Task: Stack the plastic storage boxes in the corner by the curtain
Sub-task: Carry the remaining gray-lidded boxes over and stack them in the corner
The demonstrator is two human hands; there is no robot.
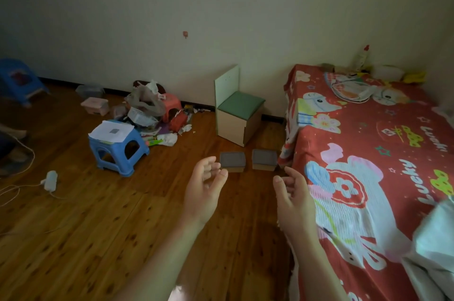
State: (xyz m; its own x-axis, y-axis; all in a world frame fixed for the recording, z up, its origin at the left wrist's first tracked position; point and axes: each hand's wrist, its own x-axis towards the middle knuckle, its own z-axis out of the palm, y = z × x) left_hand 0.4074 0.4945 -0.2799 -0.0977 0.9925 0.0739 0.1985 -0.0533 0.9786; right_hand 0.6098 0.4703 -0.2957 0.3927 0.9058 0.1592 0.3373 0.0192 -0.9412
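Boxes first: from the head view I see two lidded boxes, one [232,162] beside the other [264,159], on the floor at frame centre, just left of the bed [368,153]. Neither is stacked yet. My left hand [204,192] and right hand [293,198] hover near them, each grip spread, holding nothing. No curtain shows.

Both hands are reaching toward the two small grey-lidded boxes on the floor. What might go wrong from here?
1. The left hand and right hand are both empty; taking the left box and right box one-handed may let one slip.
2. The right box sits close to the hanging bedsheet, which could snag.
3. No curtain is visible, so carrying past the blue stool risks tripping.
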